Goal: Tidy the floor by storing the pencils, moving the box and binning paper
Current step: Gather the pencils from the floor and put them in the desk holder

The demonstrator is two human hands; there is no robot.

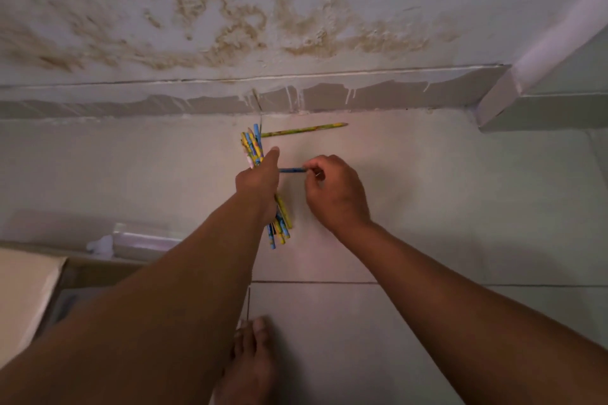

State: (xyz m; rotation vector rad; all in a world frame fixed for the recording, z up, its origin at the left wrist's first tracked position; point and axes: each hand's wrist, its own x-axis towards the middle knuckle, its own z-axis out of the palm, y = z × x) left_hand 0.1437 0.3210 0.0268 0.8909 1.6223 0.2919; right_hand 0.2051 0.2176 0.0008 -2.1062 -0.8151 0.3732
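Note:
My left hand grips a bundle of several yellow and blue pencils, whose ends stick out above and below the fist. My right hand pinches one end of a single blue pencil that lies level between the two hands; its other end reaches my left hand. One yellow-green pencil lies alone on the tiled floor close to the wall's skirting.
A stained wall with a grey skirting stands just ahead. A cardboard box and a pale tray-like object with crumpled white paper sit at the left. My bare foot stands on the tiles below. A wall corner juts out at the right.

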